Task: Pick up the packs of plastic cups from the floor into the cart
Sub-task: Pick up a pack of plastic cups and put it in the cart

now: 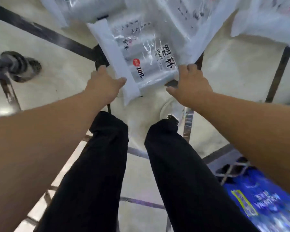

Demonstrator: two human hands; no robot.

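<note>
Both your hands meet the nearest pack of cups (141, 56), which lies on the floor (233, 64) just ahead of your feet; more packs (187, 12) lie beyond. Left hand (105, 81): thumb on the white side band, grasp not discernible. Right hand (191, 82): fingers hooked over the near corner. Step: taking hold. Next: firm both edges, then lift toward what appears to be the cart (231, 168), lower right.

I see bright, even indoor light glaring off the glossy floor (60, 71) — edges blur and bend.
</note>
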